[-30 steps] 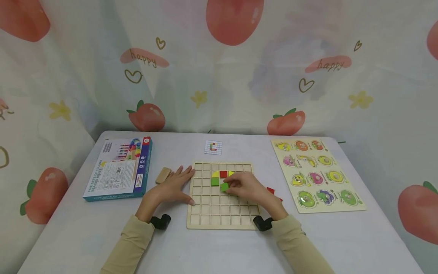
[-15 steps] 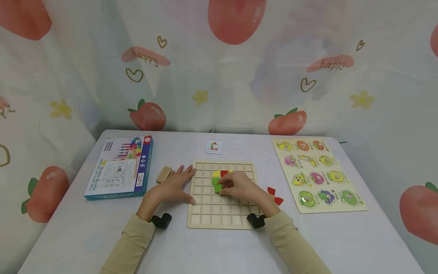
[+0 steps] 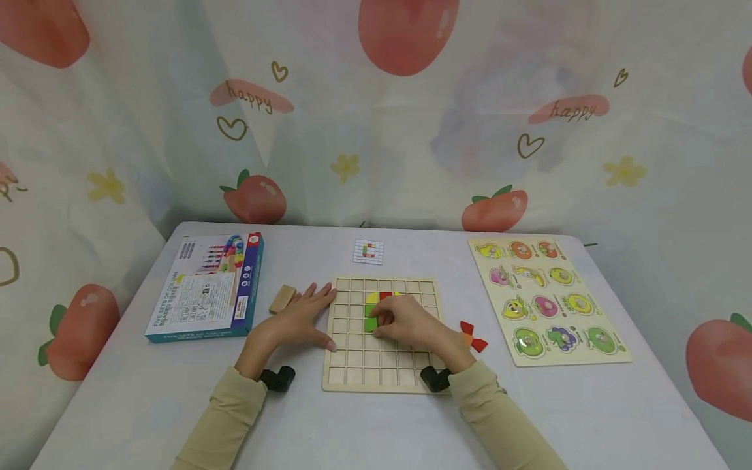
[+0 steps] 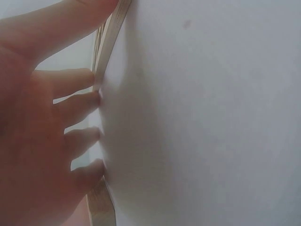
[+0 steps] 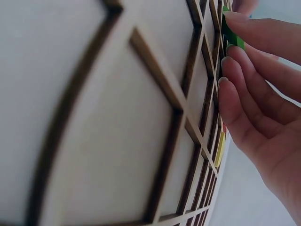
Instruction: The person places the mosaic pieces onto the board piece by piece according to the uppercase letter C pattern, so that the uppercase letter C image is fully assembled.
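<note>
While the left hand lies spread, gripping nothing, at the left edge of the board, the green tile has moved leftward to the frame's lower middle, just below the upper tile; the right hand, beside it, pinches it narrowly, so it seems all but seated.

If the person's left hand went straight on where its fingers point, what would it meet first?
Most likely the near side edge of the grid board; the left hand is right at it, seemingly touching, though exact contact is hard to judge.
</note>
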Demonstrator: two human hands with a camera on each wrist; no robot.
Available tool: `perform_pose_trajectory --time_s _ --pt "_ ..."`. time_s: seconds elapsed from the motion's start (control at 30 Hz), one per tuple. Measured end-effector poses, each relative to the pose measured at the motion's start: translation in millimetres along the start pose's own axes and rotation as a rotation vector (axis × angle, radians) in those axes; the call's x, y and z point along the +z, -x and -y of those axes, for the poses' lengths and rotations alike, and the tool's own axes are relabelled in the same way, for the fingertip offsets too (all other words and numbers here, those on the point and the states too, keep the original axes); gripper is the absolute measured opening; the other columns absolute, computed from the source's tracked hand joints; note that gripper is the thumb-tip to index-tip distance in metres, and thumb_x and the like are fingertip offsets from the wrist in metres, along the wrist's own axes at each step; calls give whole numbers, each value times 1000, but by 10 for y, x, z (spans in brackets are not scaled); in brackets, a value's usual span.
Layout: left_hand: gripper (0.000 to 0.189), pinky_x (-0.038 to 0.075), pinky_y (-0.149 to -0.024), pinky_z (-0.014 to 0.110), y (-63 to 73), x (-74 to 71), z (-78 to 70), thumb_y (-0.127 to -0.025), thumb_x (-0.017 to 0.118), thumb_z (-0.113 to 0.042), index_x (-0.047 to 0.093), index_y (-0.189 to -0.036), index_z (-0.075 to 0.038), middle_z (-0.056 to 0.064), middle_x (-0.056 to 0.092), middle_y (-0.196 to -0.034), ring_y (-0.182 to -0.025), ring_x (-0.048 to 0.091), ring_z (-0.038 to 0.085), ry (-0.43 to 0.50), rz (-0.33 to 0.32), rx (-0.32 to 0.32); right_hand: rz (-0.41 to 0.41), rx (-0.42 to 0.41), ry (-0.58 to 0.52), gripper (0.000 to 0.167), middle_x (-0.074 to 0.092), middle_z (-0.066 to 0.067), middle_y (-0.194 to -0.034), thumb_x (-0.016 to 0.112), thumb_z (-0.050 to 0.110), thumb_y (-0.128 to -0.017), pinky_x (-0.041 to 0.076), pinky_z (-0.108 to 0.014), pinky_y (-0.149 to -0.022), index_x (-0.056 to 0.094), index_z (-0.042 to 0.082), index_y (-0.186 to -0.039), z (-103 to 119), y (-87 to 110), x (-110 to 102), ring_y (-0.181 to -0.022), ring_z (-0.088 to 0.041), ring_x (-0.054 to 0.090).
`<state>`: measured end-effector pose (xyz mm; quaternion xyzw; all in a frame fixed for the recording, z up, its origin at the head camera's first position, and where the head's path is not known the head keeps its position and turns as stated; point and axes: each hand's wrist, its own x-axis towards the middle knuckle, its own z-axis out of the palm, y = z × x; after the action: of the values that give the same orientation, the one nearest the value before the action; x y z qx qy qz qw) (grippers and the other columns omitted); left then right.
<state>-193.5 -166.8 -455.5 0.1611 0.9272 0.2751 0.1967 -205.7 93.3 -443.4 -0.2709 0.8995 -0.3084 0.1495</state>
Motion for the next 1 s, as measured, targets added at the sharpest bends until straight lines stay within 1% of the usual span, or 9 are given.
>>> perform_pose_trajectory --time_s 0.2,0.4,0.5,0.67,0.8,1.0 --pt "110 1 -129 57 -2 -7 -19 -79 89 -40 26 -164 -12 8 14 -173 -161 1 36 3 -2 1 9 -5 -16 29 68 3 -84 83 7 -85 54 -22 -73 75 1 -113 -11 39 -14 -78 -9 60" --pt "109 1 -129 59 -3 3 -18 -79 89 -39 26 -164 -11 8 14 -173 -161 1 36 -13 -4 5 8 14 -38 23 70 3 -91 77 5 -90 54 -24 -77 75 3 -113 -20 124 -64 -83 -10 61" --pt "110 2 -129 60 1 11 -20 -78 90 -38 26 -164 -10 9 15 -173 -161 2 37 -21 -4 5 -4 2 -11 21 70 5 -93 75 7 -91 55 -24 -78 76 5 -113 -79 171 -97 -84 -9 62" --pt "110 2 -128 60 14 6 -32 -77 90 -37 27 -163 -9 9 15 -173 -160 2 38 -20 -7 2 -34 -15 24 20 70 5 -92 76 9 -91 54 -23 -76 76 6 -111 -198 256 -154 -83 -8 60" --pt "110 2 -129 59 13 3 -27 -78 90 -37 26 -164 -10 9 15 -173 -160 2 38 -27 -6 3 -65 -21 27 18 70 4 -90 76 9 -91 53 -24 -74 76 6 -109 -285 345 -204 -81 -9 59" --pt "110 2 -128 60 19 -3 -30 -77 90 -37 27 -163 -8 10 16 -173 -160 3 39 -17 -6 10 -103 2 37 17 70 3 -91 75 8 -92 52 -24 -73 76 6 -109 -403 492 -268 -81 -10 58"
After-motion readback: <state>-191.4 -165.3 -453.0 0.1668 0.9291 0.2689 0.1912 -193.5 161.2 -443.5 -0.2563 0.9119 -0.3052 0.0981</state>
